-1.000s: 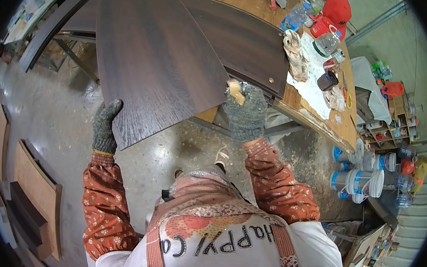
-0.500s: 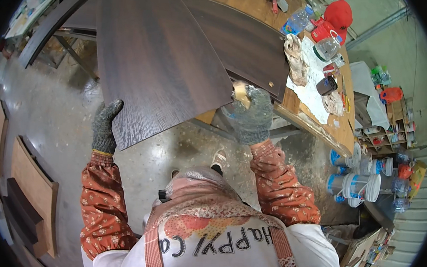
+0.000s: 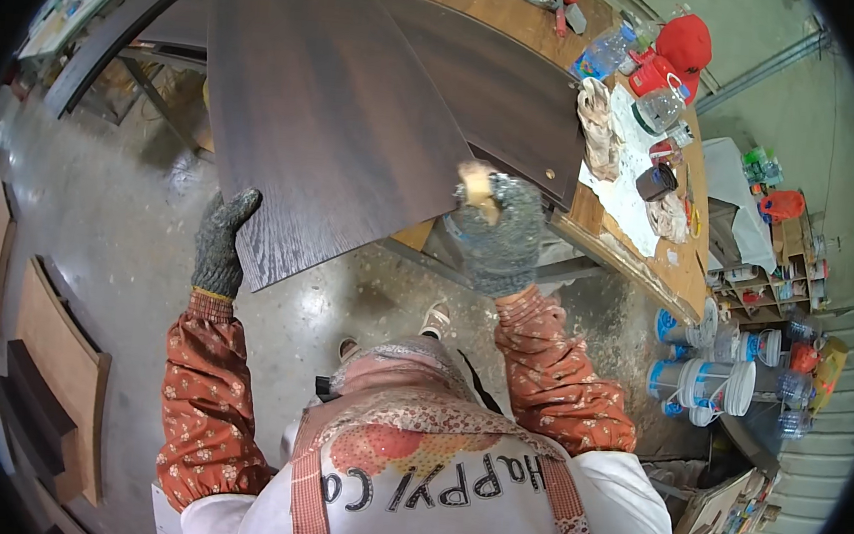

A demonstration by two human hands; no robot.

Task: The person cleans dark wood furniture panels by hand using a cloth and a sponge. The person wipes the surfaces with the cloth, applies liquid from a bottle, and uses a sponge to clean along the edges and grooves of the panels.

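A dark brown wood-grain panel (image 3: 327, 129) lies aslant, its near end jutting past the bench. At its near left corner my left hand (image 3: 221, 241), in a grey knit glove, is closed on the edge, thumb on top and fingers hidden beneath. My right hand (image 3: 502, 238), gloved alike and blurred by motion, is closed around a small tan block (image 3: 479, 193) at the panel's right corner. Whether the block is wood or sponge cannot be made out. Another dark panel (image 3: 506, 88) rests on the wooden bench under the first one.
On the bench (image 3: 591, 216) to the right are a crumpled beige cloth (image 3: 598, 130), a white sheet (image 3: 626, 187), a dark cup (image 3: 656, 182), plastic bottles (image 3: 660, 109) and a red cap (image 3: 685, 44). White buckets (image 3: 728, 388) stand at right. Boards (image 3: 64, 349) lean at left.
My right hand has shifted slightly left relative to the panel with the tan block. My left hand keeps its hold on the corner. The whole view has shifted a little.
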